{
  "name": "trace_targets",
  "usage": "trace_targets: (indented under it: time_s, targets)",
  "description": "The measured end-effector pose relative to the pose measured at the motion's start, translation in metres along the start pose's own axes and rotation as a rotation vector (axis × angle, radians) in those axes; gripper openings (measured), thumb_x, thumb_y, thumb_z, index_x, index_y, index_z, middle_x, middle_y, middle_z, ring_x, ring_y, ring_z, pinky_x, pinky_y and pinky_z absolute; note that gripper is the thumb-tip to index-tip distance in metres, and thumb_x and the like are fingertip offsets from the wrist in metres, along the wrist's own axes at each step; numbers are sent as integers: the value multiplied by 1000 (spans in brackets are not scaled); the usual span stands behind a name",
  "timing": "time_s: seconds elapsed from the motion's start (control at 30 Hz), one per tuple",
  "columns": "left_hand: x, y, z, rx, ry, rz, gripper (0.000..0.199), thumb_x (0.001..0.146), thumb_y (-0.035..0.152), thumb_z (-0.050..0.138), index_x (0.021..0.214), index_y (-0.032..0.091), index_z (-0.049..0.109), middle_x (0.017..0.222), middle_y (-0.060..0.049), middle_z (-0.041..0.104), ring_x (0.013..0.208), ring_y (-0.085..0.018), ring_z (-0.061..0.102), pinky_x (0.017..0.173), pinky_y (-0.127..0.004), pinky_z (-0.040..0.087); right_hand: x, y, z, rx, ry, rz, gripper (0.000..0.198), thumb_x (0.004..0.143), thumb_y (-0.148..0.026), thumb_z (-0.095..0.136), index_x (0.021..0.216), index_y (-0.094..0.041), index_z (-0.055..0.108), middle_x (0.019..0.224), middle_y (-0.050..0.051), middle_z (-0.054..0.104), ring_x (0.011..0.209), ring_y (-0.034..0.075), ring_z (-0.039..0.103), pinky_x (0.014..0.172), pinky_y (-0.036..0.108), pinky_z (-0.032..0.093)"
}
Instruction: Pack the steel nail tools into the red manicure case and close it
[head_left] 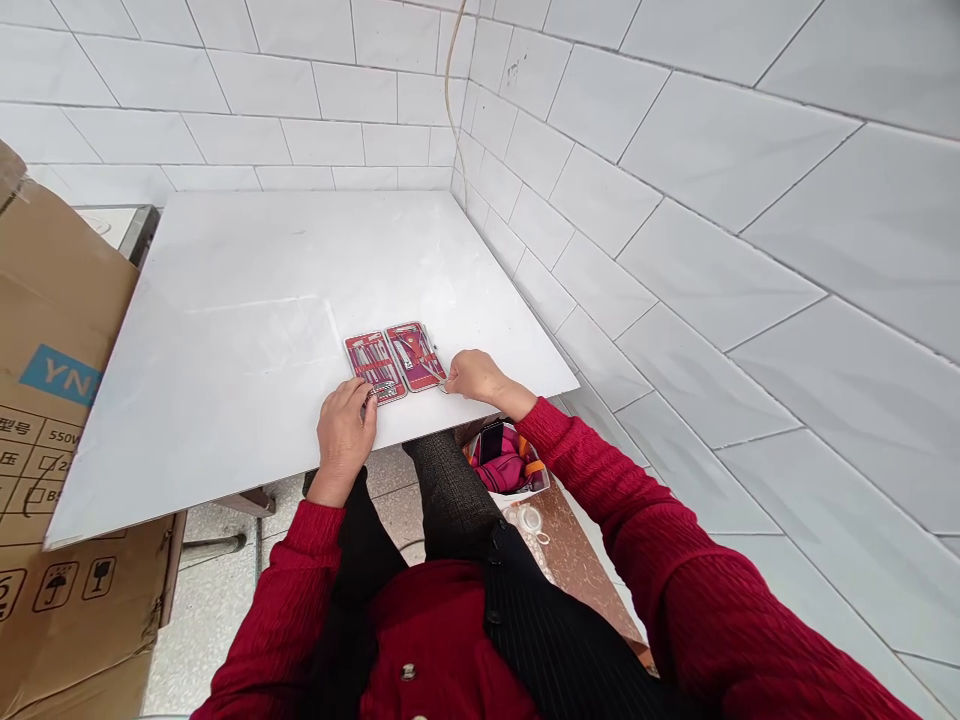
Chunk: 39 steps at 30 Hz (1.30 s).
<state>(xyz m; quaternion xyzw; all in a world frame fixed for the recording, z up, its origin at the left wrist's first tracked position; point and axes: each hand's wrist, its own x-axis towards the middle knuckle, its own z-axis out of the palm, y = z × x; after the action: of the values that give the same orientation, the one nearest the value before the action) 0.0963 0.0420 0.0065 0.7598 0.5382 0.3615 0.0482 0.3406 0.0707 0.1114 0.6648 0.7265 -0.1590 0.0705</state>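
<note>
An open manicure case [406,372] with a red lining lies on the white table near its front edge. Slim metal tools [371,358] fill its left half, and a nail clipper [384,391] shows at the near side. The right half holds more metal tools on red. My left hand [346,428] has its fingers bent and closed on the case's near left corner, hiding that corner. At the right half's near corner, my right hand [474,376] is closed in a pinch; what its fingertips hold is hidden.
The white table [247,260] reaches tiled walls behind and to the right. A large cardboard box [60,290] stands at the left. Below the table edge are a bag of pink things [504,468] and a white tape-like roll [529,518] on a brown surface.
</note>
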Motion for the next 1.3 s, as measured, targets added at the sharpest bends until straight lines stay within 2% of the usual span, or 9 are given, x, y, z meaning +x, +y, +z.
trace_targets:
  time_s: [0.17,0.33,0.83,1.07,1.3]
  targets:
    - [0,-1,1,-2,1,-5,34,103,36,46,115,18,72,133,-14,71,123,-33,64,107,-51,50,6,-7,7,-29,-2,40,32,89,-36,75,109,-11,81,97,13,81,94,24,75,68,26,46]
    - [0,-1,0,-14,-9,-2,36,104,37,45,115,17,72,133,-15,71,123,-33,64,107,-51,50,15,-12,13,-37,25,82,38,87,-36,76,116,-12,80,103,15,81,100,27,76,71,27,50]
    - [2,-5,2,-58,7,31,31,103,37,47,110,19,72,130,-15,71,121,-33,64,104,-51,50,16,-34,27,49,122,174,38,91,-41,72,119,-14,78,114,17,79,109,29,75,82,27,55]
    - [2,-4,0,-69,-1,33,32,103,37,47,111,20,72,127,-14,71,119,-32,64,104,-50,49,23,-39,25,57,134,169,42,92,-44,73,120,-15,77,121,17,77,109,28,74,84,28,54]
    - [2,-1,-2,-46,5,46,32,103,36,46,111,20,72,124,-13,72,116,-31,65,101,-49,51,30,-43,26,56,146,173,34,92,-38,71,117,-15,78,120,16,77,110,28,74,85,28,53]
